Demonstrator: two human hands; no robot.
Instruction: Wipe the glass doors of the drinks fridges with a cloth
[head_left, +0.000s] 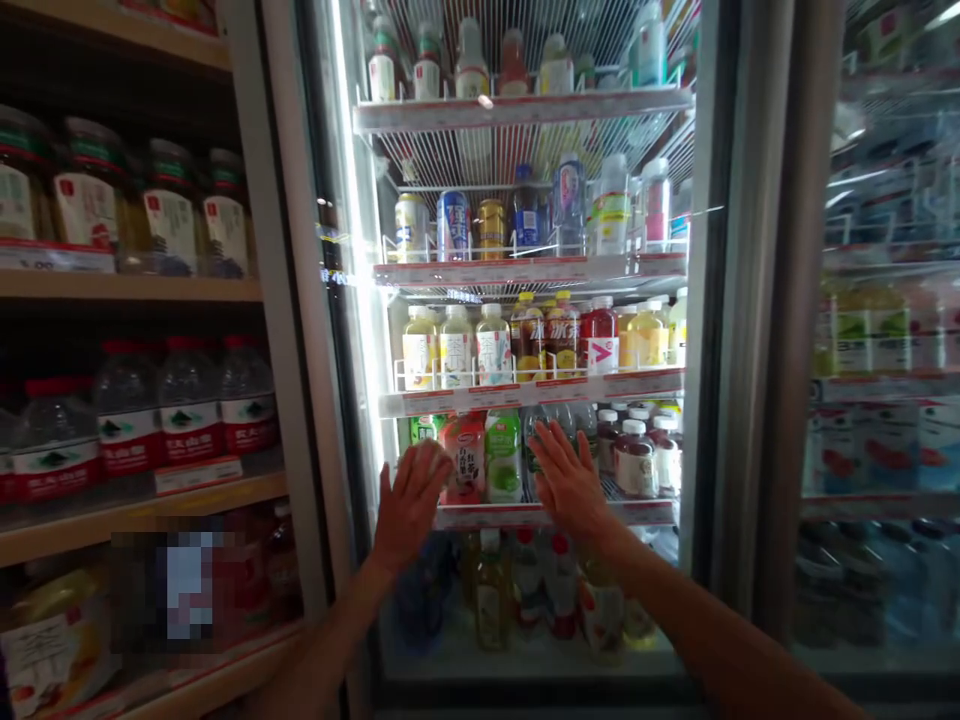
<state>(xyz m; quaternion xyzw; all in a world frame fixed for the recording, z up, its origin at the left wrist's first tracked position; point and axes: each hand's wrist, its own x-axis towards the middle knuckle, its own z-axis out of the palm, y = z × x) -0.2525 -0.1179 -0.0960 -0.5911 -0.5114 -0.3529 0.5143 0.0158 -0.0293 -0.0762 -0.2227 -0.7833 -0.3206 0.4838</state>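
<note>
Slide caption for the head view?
Left hand and right hand raised before a pink-labelled plastic bottle and green-labelled plastic bottle on a lit white wire shelf.

We log wire cooler shelves, each with a price strip along its front edge. Fourth shelf down [645, 512]: pink-labelled bottle [465, 455], green-labelled bottle [504, 455], white-lidded dark jars [634, 458] at right. Shelf above [637, 383]: pale yellow bottles [420, 347], one red bottle [602, 337], all upright.
</note>
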